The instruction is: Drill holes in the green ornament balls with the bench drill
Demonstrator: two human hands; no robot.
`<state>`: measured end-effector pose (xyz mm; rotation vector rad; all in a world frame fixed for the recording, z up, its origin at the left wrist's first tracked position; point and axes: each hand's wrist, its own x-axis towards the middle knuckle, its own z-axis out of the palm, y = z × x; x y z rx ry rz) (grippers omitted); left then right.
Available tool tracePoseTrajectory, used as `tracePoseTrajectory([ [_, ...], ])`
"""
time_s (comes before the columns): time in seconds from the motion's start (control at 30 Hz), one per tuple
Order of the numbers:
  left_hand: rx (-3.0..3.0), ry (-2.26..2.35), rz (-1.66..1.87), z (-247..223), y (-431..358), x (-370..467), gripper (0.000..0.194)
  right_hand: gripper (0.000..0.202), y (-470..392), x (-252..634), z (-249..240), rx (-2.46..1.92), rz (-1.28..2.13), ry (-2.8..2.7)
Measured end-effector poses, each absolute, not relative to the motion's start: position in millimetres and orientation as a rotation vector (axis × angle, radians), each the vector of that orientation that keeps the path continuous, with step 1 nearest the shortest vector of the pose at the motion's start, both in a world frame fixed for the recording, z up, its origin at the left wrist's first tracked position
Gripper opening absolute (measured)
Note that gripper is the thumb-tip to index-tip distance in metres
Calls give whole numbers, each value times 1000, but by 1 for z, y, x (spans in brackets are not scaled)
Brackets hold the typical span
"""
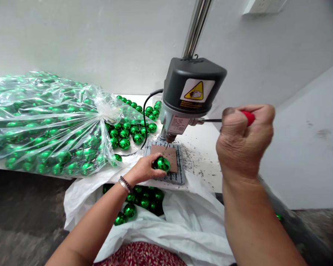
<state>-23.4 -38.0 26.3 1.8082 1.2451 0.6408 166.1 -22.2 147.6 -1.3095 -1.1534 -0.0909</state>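
Note:
A shiny green ball [163, 164] is gripped between the thumb and fingers of my left hand [150, 167]. It is over the brown board [173, 157] on the base of a small drill press [194, 88]. The thin drill bit [167, 146] points down just above the ball, apart from it as far as I can see. My right hand [245, 138] is closed around the red knob [248, 117] of the drill press lever, to the right of the machine head.
A clear plastic bag [44, 129] full of green balls lies on the white table [205, 147] at left. Several loose balls [124, 143] sit between bag and machine, near a black cable [146, 122]. Dark shavings dot the tabletop. Below the front edge, a white sack [188, 218] holds more balls.

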Motion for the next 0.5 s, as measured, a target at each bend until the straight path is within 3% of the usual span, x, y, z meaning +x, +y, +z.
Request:
tracePoseTrajectory([
  [0.13, 1820, 1147, 503, 37, -46, -52, 63, 28, -23, 166, 141, -1276, -64, -1147],
  [0.3, 1896, 1901, 676, 42, -11, -74, 35, 29, -24, 170, 135, -1278, -123, -1145],
  [0.4, 1783, 2350, 407, 36, 12, -80, 37, 30, -24, 172, 132, -1269, -105, -1159],
  [0.5, 1737, 2382, 132, 27, 22, -83, 47, 30, -24, 171, 131, -1256, -105, -1167],
])
